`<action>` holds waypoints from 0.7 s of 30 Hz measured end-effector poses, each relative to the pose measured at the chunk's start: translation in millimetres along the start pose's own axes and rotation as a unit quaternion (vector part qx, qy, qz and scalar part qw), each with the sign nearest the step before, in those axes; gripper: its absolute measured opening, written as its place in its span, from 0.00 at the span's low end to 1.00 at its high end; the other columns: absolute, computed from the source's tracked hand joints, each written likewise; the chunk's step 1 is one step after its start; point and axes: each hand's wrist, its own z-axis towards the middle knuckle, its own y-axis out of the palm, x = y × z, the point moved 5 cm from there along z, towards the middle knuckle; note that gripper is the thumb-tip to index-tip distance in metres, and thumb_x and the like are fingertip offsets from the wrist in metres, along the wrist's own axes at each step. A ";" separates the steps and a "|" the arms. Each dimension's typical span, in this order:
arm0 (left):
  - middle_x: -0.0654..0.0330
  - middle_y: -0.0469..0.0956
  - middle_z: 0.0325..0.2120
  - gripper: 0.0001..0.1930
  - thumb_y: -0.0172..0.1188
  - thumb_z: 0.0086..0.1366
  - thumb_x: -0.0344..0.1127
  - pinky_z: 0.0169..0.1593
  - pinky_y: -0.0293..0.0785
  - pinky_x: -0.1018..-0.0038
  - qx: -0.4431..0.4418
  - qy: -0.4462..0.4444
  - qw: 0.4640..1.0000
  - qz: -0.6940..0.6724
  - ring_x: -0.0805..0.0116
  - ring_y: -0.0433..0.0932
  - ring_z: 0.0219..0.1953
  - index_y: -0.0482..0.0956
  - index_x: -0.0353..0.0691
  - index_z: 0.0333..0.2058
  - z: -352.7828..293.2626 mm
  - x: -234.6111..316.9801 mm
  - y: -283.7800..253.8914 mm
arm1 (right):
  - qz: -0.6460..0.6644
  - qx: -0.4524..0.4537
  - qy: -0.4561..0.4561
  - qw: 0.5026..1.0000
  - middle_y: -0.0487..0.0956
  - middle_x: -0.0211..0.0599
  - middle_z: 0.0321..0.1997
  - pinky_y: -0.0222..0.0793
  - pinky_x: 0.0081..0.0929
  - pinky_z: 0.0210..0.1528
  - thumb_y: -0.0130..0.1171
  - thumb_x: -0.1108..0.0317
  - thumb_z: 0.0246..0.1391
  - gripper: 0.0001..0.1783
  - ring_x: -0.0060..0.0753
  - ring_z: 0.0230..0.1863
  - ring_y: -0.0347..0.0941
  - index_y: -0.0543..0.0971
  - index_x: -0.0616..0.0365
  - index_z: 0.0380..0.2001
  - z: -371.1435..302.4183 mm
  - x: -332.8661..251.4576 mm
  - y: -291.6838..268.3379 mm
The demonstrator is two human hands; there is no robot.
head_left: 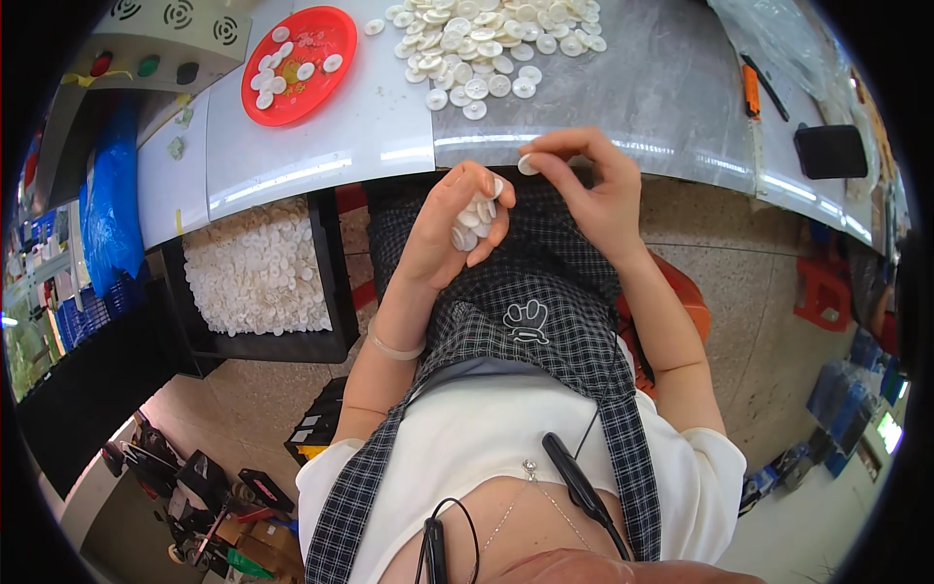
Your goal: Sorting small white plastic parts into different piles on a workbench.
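Note:
My left hand (pixel 435 229) is cupped, its fingers curled round a handful of small white round discs (pixel 473 226). Just to its right, my right hand (pixel 605 190) pinches one white disc (pixel 526 165) between thumb and fingertips. Both hands are over my lap, close to the table's front edge. Beyond them a large heap of similar discs (pixel 477 86) is spread on the grey tabletop (pixel 623 107). A red round plate (pixel 326 24) at the left holds several more discs.
At the left below the table is a black open drawer (pixel 336 282) full of white discs. A machine (pixel 161 54) with coloured buttons stands far left. An orange cutter knife (pixel 750 90), a black flat object (pixel 830 152) and clear plastic (pixel 778 39) lie to the right.

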 end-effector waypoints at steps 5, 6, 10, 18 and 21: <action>0.58 0.75 0.32 0.19 0.44 0.74 0.49 0.13 0.63 0.86 0.043 -0.026 0.993 0.106 0.77 0.74 0.21 0.73 0.38 0.42 0.8 -3.1 6.6 | 0.110 0.009 0.059 0.992 0.84 0.34 0.34 0.72 0.20 0.42 0.61 0.75 0.56 0.11 0.21 0.38 0.79 0.75 0.63 0.42 9.5 -11.1 8.1; 0.59 0.75 0.32 0.20 0.44 0.74 0.50 0.14 0.63 0.86 0.055 -0.030 0.990 0.127 0.77 0.74 0.21 0.73 0.38 0.42 0.8 -3.5 7.5 | 0.116 0.000 0.081 0.990 0.84 0.32 0.32 0.71 0.19 0.43 0.63 0.74 0.55 0.12 0.21 0.37 0.79 0.75 0.62 0.43 9.1 -13.1 10.7; 0.60 0.75 0.32 0.22 0.43 0.74 0.52 0.14 0.64 0.87 0.017 -0.035 0.996 0.077 0.78 0.74 0.21 0.72 0.36 0.43 1.6 -3.4 5.5 | 0.064 -0.002 0.056 0.996 0.83 0.29 0.30 0.69 0.19 0.44 0.65 0.72 0.53 0.14 0.19 0.36 0.79 0.75 0.59 0.43 10.8 -15.2 14.9; 0.62 0.74 0.29 0.22 0.43 0.74 0.51 0.14 0.64 0.87 -0.012 -0.050 0.996 0.070 0.79 0.72 0.22 0.72 0.35 0.43 8.0 7.3 -7.5 | -0.017 -0.004 0.016 1.000 0.84 0.31 0.31 0.70 0.21 0.45 0.61 0.73 0.56 0.11 0.20 0.37 0.79 0.76 0.59 0.43 17.5 -8.8 20.3; 0.62 0.74 0.29 0.21 0.44 0.74 0.50 0.14 0.64 0.87 -0.022 -0.055 0.995 0.075 0.79 0.71 0.21 0.72 0.35 0.43 7.2 5.7 -10.2 | 0.025 0.008 0.025 0.999 0.84 0.33 0.33 0.71 0.22 0.45 0.57 0.75 0.59 0.08 0.22 0.38 0.79 0.76 0.60 0.43 21.0 -3.6 20.3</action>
